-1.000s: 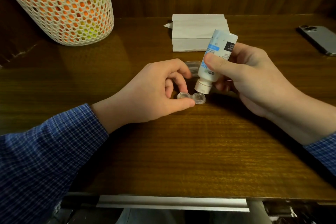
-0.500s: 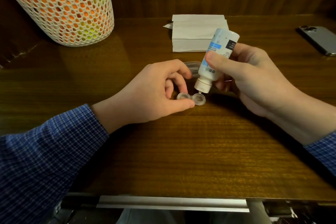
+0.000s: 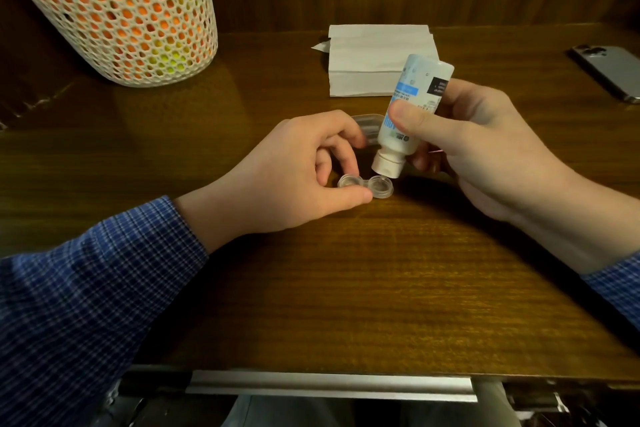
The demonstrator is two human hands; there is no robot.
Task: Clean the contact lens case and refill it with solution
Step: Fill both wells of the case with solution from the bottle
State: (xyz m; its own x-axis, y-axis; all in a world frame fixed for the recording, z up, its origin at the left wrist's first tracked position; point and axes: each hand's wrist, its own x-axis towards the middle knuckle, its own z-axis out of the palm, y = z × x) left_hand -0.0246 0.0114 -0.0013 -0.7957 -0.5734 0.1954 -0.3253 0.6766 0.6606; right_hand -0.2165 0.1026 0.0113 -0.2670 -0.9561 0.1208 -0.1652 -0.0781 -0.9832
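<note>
The small clear plastic two-well contact lens case [image 3: 364, 185] sits on the brown wooden worktop [image 3: 381, 288], pinned in place by the left hand [image 3: 294, 170], whose thumb and curled fingers pinch its left well. The right hand [image 3: 485, 149] has its grip wrapped round the small white squeeze bottle of lens solution with a blue label [image 3: 408, 114], thumb pressed across the front, the bottle turned nozzle-down. Compared with a second ago, the bottle has tilted a little more upright and its white nozzle end now hangs just above the far rim of the right-hand well, very slightly lifted; the case and the left hand have not shifted. That small lift suggests one squeeze into the right well has probably just ended or is ending, though no drop or stream can be made out and how full the well is cannot be told. The left well, half covered by fingers, likely remains to be filled, so the refill looks partway done. A clear lid [image 3: 365, 123] lies behind the hands, a folded white paper tissue [image 3: 363, 62] beyond it, a white mesh basket [image 3: 114, 7] far left, and a grey phone [image 3: 613, 73] far right.
</note>
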